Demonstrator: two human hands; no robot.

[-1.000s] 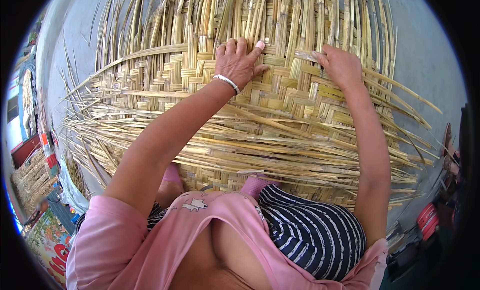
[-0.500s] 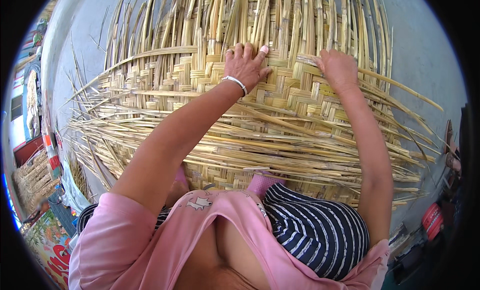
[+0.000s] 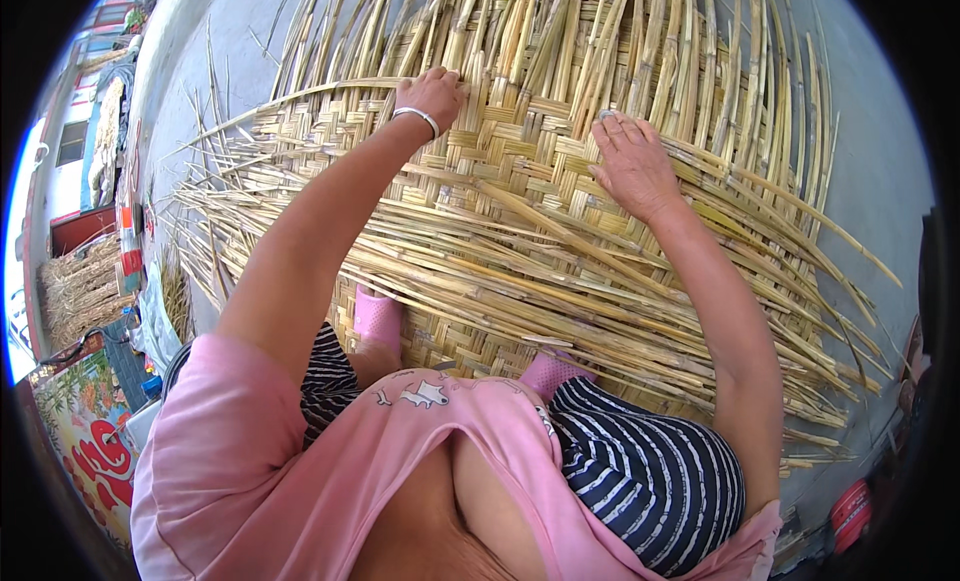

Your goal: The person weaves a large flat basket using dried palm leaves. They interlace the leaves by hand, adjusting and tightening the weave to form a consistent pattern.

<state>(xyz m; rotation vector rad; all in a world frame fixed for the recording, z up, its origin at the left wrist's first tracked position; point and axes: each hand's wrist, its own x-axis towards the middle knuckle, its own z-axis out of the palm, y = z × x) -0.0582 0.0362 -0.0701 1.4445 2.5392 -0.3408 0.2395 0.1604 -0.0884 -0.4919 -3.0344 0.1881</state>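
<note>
A woven mat of pale yellow split reeds [image 3: 515, 141] spreads before me, with long loose ends fanning away at the far side. My left hand [image 3: 432, 96], a white bangle at its wrist, is curled closed at the inner end of a long curved reed strip [image 3: 300, 96] that runs out to the left. My right hand [image 3: 635, 166] lies palm down on the weave to the right, its fingers stretched out. Beside it, another reed strip [image 3: 790, 191] reaches past the mat's right edge. What lies under the right palm is hidden.
A band of loose reeds [image 3: 500, 266] crosses the mat between my hands and my feet. My pink shoes [image 3: 378, 319] stand on the near weave. Grey floor [image 3: 870, 171] borders the mat. A straw bundle [image 3: 80, 291] is at the left, a red object [image 3: 852, 514] at the lower right.
My left hand has moved left from the middle of the weave to the curved strip and closed there. My right hand has let go of a strip, shifted slightly left and flattened.
</note>
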